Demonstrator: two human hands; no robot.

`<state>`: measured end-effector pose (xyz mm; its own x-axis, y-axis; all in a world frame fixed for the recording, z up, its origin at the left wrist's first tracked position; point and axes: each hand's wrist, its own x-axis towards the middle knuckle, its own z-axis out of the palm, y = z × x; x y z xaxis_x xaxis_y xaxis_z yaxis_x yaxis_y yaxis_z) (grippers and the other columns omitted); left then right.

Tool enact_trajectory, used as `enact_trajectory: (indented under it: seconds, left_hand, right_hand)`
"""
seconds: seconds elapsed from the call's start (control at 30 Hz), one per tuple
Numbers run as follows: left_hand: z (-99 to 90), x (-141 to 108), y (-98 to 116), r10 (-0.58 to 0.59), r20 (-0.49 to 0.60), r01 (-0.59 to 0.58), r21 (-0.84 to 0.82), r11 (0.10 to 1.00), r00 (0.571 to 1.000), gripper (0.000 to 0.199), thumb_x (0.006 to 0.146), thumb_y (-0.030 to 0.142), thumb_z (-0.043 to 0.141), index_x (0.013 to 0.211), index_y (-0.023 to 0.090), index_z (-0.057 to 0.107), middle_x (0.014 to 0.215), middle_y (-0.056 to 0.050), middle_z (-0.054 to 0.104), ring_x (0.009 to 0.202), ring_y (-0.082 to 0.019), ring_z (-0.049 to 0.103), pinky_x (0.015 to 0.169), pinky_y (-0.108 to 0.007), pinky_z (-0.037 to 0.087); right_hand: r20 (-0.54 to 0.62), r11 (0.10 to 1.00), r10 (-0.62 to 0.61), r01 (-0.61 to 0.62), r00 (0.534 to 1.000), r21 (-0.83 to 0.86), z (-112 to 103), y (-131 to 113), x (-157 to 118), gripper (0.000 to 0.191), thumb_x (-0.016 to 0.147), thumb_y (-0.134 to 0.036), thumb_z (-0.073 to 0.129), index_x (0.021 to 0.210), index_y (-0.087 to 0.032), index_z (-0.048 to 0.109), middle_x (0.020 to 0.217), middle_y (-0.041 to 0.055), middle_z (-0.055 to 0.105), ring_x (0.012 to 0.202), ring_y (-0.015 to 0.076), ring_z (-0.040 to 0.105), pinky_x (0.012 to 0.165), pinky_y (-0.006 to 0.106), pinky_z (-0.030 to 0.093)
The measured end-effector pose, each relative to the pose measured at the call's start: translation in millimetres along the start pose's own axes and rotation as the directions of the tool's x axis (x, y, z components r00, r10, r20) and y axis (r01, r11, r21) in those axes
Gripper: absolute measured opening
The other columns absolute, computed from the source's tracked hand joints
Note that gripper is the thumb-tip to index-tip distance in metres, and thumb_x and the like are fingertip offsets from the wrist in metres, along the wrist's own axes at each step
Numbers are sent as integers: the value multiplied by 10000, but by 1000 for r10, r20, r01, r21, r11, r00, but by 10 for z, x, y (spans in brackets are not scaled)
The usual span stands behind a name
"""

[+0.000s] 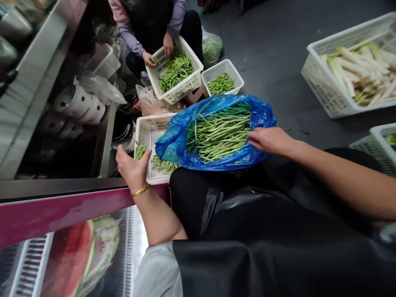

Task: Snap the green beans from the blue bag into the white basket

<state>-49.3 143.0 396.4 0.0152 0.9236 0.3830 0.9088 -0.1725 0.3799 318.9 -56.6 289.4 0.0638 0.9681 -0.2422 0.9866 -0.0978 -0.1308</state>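
Note:
A blue plastic bag (176,138) lies spread across my lap, filled with long green beans (222,134). My right hand (270,140) is at the bag's right side, its fingers closed at the rim beside the bean ends. Over on the left, my left hand (133,167) has a small bunch of short green bean pieces (140,150) between thumb and fingers. It is beside the left edge of a white basket (156,117). Inside that basket lie more short bean pieces (165,165), partly covered by the bag.
A co-worker's hands (168,44) are at another white basket (185,88) of green pods. A smaller basket (236,78) stands beside it. Right is a crate (334,97) of pale stalks. A steel shelf (109,136) and a fridge with cut watermelon (74,255) are left.

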Motion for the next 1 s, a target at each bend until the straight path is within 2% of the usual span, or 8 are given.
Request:
enact_trajectory:
  seconds: [0.1,0.17,0.3,0.43,0.63,0.73,0.87,1.0]
  left_hand:
    - [56,-326,282,105,-53,-116,-290,950,993,673,694,400,734,1267,128,509,1214,-154,593,1102,-264,576,970,-410,443]
    - [114,-674,550,207,160,-82,-567,820,965,461,802,403,636,1197,175,567,1025,-80,666,909,-191,640,834,-340,506]
    - [446,-1233,928,436,613,257,-728,635,659,327,778,408,672,990,158,671,800,-46,688,709,-153,642,668,-273,504]
    - [905,-1527,1073,382,842,668,-536,515,381,403,730,475,691,934,128,676,767,-73,692,645,-147,647,554,-238,466]
    - [1096,-1861,1300,414,895,806,-366,465,168,455,643,479,757,904,118,662,726,-60,677,598,-125,638,513,-197,440]
    - [1080,-1875,1302,405,898,805,-367,465,175,474,638,476,769,920,110,661,730,-61,676,599,-124,638,503,-193,439]
    - [1158,-1748,1252,226,920,884,-376,278,320,488,683,505,731,964,118,633,806,-75,688,660,-142,653,514,-212,465]
    - [1246,-1739,1276,157,878,884,-464,53,451,438,676,459,751,937,125,640,831,-68,690,686,-129,646,537,-201,459]
  right_hand:
    - [-116,990,103,-114,988,-89,-1,45,507,375,927,-331,366,1125,-117,601,1109,201,598,854,271,623,582,293,352]
    - [-77,990,85,-93,993,-108,60,75,736,349,905,-265,383,1096,-91,618,1106,222,588,891,281,612,590,292,345]
    - [-129,996,64,-71,990,-51,106,118,741,355,909,-245,351,960,-105,673,1022,176,639,841,252,610,576,294,322]
    - [-249,997,49,-34,967,65,32,65,473,334,908,-319,384,965,-155,669,1013,115,666,814,212,608,597,286,353]
    - [-105,993,103,-108,989,-48,118,25,751,355,919,-252,371,1133,-89,604,1120,220,593,878,266,618,606,287,336]
    - [-113,997,60,-66,992,-42,72,17,812,370,940,-206,303,1057,-87,633,1068,211,614,894,273,622,611,289,339]
    - [-241,983,-88,123,967,137,13,-132,363,327,942,-301,366,954,-126,642,962,144,672,816,226,634,624,282,386]
    - [-300,856,-167,289,939,428,174,-347,-219,291,934,-323,407,951,-164,650,915,91,706,816,188,646,709,272,442]
